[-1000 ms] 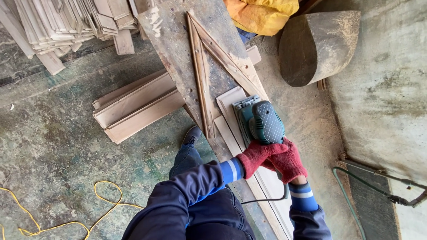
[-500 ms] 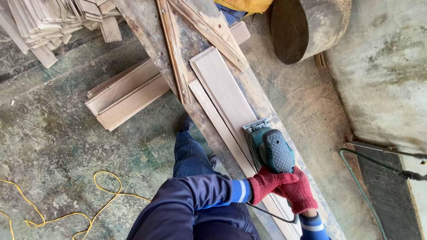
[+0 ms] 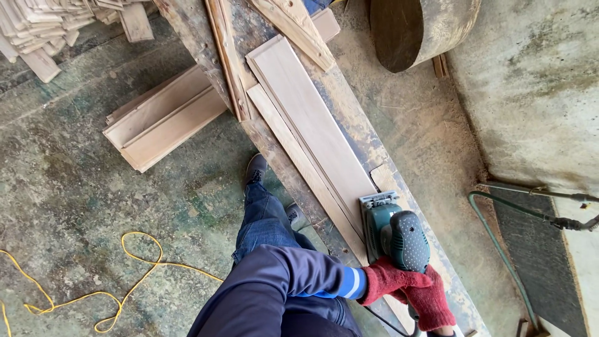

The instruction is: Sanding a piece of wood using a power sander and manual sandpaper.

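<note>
Gloved fingers [image 3: 399,279] of the left hand [image 3: 388,284] and right hand [image 3: 430,302] clamp together around the green sander [image 3: 394,232], which sits on the near end of a pale plank [image 3: 312,125] lying along the worn workbench [image 3: 199,37].

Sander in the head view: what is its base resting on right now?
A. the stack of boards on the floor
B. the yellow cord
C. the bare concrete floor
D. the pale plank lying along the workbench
D: the green sander, gripped by both red-gloved hands, sits flat on the near end of the pale plank that lies along the dusty workbench.
</note>
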